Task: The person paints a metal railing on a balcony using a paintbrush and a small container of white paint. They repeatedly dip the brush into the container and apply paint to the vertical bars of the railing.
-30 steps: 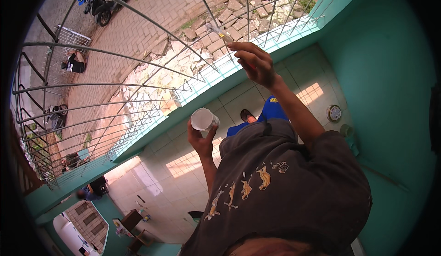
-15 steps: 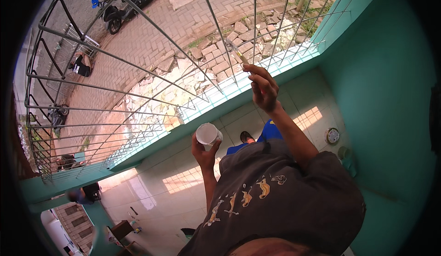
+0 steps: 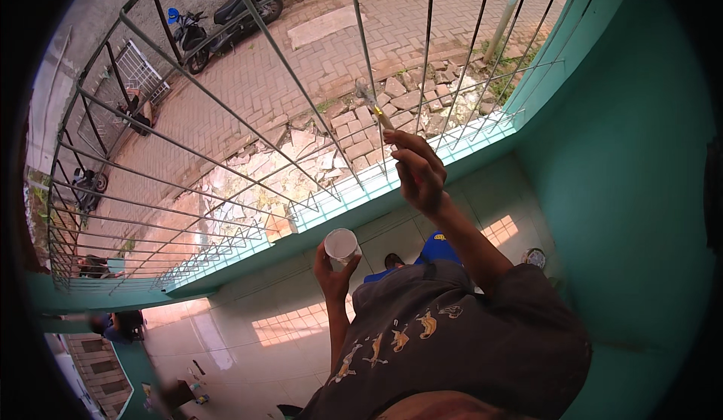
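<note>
My left hand (image 3: 331, 273) is wrapped round a white cup-like container (image 3: 343, 251), held upright with its open top towards me. Its inside looks pale; what it contains I cannot make out. Higher up and to the right, my right hand (image 3: 419, 170) grips a paintbrush (image 3: 382, 117) by its light handle, bristles pointing up and away. The brush overlaps one dark bar of the metal grille (image 3: 428, 43) in the picture; whether the bristles touch it I cannot tell.
The grille bulges outward above a teal-edged tiled ledge (image 3: 410, 160). Beyond lie broken paving stones (image 3: 354, 130) and a parked motorbike (image 3: 218, 28). An open can (image 3: 534, 257) stands on the floor by the teal wall (image 3: 610, 194). Another person (image 3: 124, 326) is at the lower left.
The view has shifted, so the street and grille sit differently. My right hand and brush have moved slightly left and lower in the picture; the cup sits a little lower. Both grips stay the same.
</note>
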`<move>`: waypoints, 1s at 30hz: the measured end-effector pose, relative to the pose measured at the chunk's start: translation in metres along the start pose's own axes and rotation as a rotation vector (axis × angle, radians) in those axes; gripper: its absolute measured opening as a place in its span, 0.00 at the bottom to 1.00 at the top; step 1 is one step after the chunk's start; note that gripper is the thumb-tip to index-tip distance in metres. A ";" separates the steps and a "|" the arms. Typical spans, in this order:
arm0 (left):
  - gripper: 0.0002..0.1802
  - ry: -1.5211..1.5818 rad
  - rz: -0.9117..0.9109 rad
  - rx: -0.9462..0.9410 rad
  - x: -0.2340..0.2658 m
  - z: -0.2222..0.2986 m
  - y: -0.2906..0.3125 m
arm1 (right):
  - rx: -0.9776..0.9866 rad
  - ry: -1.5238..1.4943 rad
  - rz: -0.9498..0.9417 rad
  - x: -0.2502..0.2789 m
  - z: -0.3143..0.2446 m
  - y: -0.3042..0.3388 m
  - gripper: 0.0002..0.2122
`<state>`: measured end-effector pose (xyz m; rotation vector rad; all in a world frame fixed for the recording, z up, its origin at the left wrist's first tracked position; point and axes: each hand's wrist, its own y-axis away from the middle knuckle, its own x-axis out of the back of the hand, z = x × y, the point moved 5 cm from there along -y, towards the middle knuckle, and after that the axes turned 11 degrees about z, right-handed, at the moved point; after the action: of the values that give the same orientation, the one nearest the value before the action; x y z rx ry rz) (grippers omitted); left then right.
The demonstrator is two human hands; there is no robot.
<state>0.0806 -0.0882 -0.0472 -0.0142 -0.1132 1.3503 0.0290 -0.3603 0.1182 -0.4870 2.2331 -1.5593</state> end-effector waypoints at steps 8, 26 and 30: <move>0.38 -0.035 0.010 -0.072 0.002 0.004 0.002 | 0.050 -0.020 0.122 0.020 0.016 -0.061 0.08; 0.38 0.003 0.073 -0.078 0.010 0.001 0.015 | -0.028 -0.083 0.206 -0.007 -0.007 -0.083 0.07; 0.38 0.004 0.073 -0.059 0.013 -0.001 0.016 | -0.018 -0.050 0.118 -0.013 -0.014 -0.090 0.07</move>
<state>0.0675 -0.0719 -0.0487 -0.0719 -0.1505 1.4199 0.0400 -0.3723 0.2088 -0.3871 2.1975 -1.4535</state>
